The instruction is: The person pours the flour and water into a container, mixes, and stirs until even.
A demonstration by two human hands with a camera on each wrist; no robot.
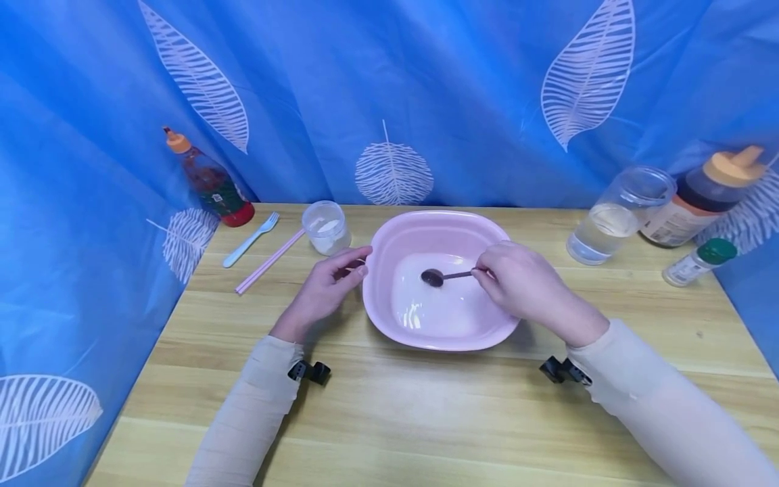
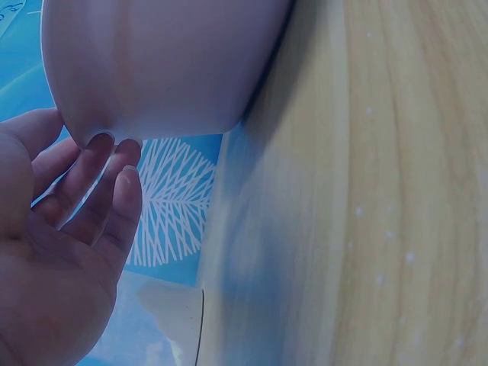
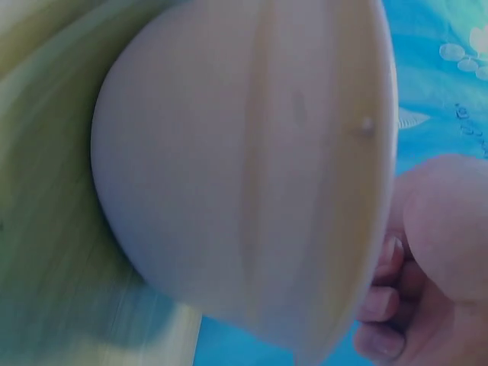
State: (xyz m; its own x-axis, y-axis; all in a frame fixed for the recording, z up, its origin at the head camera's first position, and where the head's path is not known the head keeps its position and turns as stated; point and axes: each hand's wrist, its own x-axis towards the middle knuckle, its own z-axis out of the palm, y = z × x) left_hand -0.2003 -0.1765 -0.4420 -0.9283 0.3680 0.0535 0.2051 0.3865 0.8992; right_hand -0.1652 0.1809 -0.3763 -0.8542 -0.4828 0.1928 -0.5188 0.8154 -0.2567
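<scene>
A pink plastic basin stands on the wooden table, its pale, shiny bottom showing reflections; whether liquid lies in it I cannot tell. My right hand reaches over the basin's right rim and pinches the handle of a small dark brown spoon, whose bowl is over the middle of the basin. In the right wrist view this hand has curled fingers beside the rim; the spoon is hidden there. My left hand touches the basin's left side near the rim. Its fingers reach the outer wall in the left wrist view.
Behind the left hand are a small clear cup with white contents, pink chopsticks, a light blue fork and a red sauce bottle. At right stand a clear cup of liquid, a dark sauce bottle and a green-capped shaker.
</scene>
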